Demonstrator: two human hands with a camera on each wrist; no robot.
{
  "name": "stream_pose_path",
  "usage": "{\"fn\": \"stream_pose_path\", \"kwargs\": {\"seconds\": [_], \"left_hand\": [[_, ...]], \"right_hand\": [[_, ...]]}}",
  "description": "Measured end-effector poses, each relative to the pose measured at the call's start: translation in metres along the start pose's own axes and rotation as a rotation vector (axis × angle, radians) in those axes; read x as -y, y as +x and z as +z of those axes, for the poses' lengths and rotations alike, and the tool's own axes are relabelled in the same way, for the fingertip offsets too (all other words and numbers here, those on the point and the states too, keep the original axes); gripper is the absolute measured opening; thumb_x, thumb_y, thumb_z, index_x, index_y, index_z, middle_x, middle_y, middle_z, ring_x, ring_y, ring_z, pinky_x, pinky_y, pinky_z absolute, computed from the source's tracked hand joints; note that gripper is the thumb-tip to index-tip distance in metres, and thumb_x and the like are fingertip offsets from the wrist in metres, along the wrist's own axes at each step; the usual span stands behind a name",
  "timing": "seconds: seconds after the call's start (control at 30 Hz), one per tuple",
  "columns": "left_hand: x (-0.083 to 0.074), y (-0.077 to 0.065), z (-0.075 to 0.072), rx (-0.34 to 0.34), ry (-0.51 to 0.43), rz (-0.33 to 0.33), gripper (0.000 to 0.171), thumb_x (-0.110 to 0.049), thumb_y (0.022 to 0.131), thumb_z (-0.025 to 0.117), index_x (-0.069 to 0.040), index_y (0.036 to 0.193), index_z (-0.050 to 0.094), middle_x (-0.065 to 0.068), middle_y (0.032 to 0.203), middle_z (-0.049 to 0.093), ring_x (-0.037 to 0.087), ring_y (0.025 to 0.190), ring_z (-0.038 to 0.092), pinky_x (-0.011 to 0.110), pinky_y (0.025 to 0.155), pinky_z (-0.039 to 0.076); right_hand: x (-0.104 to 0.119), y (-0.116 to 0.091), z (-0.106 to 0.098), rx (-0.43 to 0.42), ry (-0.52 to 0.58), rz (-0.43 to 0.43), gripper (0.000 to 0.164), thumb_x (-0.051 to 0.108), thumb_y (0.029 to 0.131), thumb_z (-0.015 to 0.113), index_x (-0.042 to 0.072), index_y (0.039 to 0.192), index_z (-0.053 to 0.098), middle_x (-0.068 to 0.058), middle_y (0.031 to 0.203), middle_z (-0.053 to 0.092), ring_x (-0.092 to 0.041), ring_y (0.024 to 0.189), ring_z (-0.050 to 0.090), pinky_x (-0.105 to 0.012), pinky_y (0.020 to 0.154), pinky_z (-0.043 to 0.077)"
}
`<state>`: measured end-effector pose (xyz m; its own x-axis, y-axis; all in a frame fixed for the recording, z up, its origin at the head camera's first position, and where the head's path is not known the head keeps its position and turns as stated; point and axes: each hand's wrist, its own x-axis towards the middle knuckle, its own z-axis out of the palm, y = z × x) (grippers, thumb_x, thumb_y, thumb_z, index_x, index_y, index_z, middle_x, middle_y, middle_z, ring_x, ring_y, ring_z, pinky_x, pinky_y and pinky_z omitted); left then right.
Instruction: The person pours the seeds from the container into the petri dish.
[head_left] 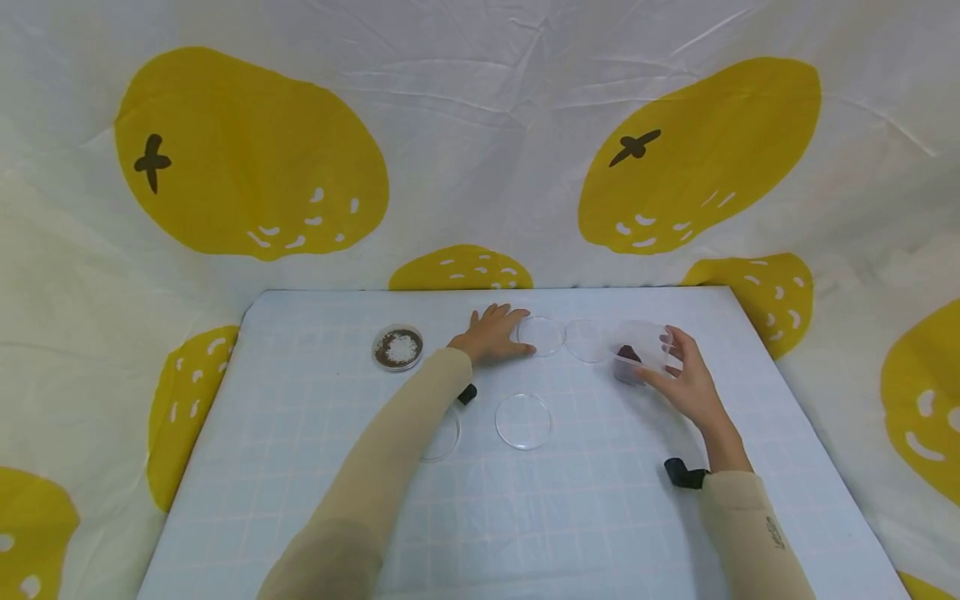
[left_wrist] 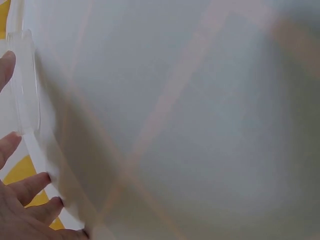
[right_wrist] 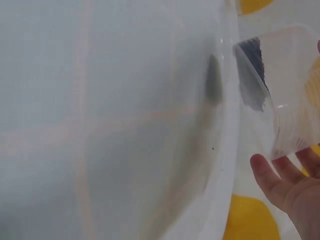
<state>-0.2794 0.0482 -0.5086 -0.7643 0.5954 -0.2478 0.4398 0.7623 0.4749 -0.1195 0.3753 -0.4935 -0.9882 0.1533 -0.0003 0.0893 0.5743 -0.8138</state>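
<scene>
My left hand (head_left: 495,335) reaches to the back of the table, its thumb and index finger gripping the rim of a clear petri dish (head_left: 551,337) from both sides; the other fingers spread outward. In the left wrist view that dish (left_wrist: 27,85) appears edge-on between thumb and index finger. My right hand (head_left: 687,379) holds a clear plastic tub (head_left: 651,337), tilted leftward above the table. Dark powder (head_left: 627,355) has gathered in the tub's lower corner, and the right wrist view shows this powder (right_wrist: 254,70) too. Between the hands lies another clear round dish (head_left: 587,342).
A petri dish (head_left: 377,357) of brown material topped with white powder stands at the back left. Nearer the front is a clear dish (head_left: 523,421), with another clear dish (head_left: 448,440) partly hidden under the left sleeve. Behind the table hangs a fruit-printed cloth (head_left: 480,167).
</scene>
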Motion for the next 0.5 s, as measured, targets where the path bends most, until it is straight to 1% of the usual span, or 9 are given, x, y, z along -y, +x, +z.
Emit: {"fn": "stream_pose_path", "kwargs": {"seconds": [0.2,0.4,0.5], "left_hand": [[-0.001,-0.001,0.000,-0.001,-0.008,-0.006,0.080,-0.060,0.091,0.064,-0.025,0.156,0.035,0.012,0.163,0.025,0.037,0.150,0.013,0.066,0.115,0.002],[-0.002,0.000,0.001,-0.005,-0.007,-0.009,0.079,-0.059,0.090,0.065,-0.026,0.156,0.036,0.012,0.162,0.025,0.037,0.149,0.014,0.066,0.115,0.003],[-0.002,-0.001,0.001,-0.006,-0.004,-0.012,0.079,-0.059,0.090,0.066,-0.026,0.156,0.036,0.012,0.162,0.025,0.037,0.149,0.015,0.066,0.115,0.003]], "right_hand": [[0.011,0.010,0.005,-0.022,-0.042,-0.077,0.101,0.032,0.085,0.083,0.007,0.158,0.019,-0.023,0.156,0.029,-0.045,0.137,0.033,-0.065,0.105,0.034],[0.019,0.020,0.010,-0.037,-0.106,-0.145,0.099,0.024,0.083,0.084,0.008,0.158,0.022,-0.024,0.153,0.030,-0.043,0.136,0.032,-0.065,0.104,0.035],[0.023,0.025,0.012,-0.038,-0.127,-0.169,0.099,0.022,0.083,0.085,0.009,0.158,0.023,-0.024,0.151,0.032,-0.041,0.135,0.033,-0.064,0.104,0.036]]}}
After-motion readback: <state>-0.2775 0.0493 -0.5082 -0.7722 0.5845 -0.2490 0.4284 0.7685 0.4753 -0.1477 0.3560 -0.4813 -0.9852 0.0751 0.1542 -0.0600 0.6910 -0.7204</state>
